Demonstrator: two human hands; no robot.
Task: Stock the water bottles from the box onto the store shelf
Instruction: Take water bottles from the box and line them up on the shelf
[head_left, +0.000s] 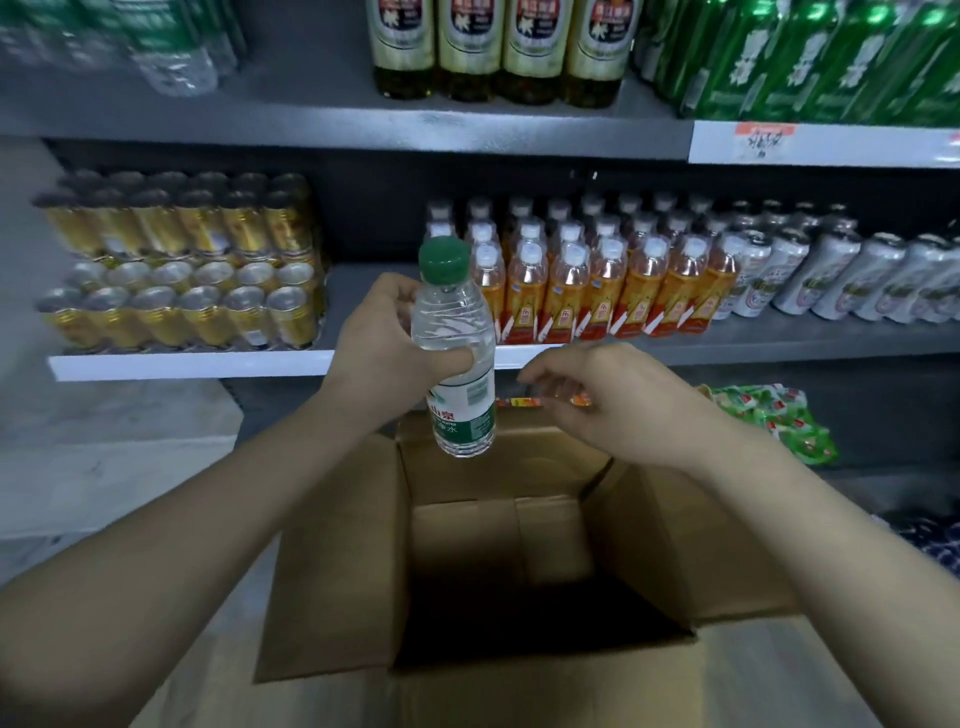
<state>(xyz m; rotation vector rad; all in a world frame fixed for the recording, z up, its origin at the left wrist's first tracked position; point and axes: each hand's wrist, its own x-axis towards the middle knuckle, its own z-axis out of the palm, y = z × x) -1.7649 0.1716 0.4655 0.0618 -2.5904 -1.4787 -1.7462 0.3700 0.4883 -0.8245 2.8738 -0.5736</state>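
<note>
My left hand (384, 343) grips a clear water bottle (460, 358) with a green cap and a green-and-white label, held upright above the far edge of the open cardboard box (337, 561). My right hand (602, 400) hovers just right of the bottle with loosely curled fingers, holding nothing. The box interior looks dark and I see no bottles inside. The middle shelf (358, 291) has a bare grey gap straight behind the bottle, between gold cans and orange drink bottles.
Shrink-wrapped gold cans (182, 265) fill the shelf's left; orange-labelled bottles (597, 280) and silver cans (841, 275) fill the right. The upper shelf holds bottles (493, 47) and green packs (810, 57). Green snack bags (769, 421) lie on the lower shelf at right.
</note>
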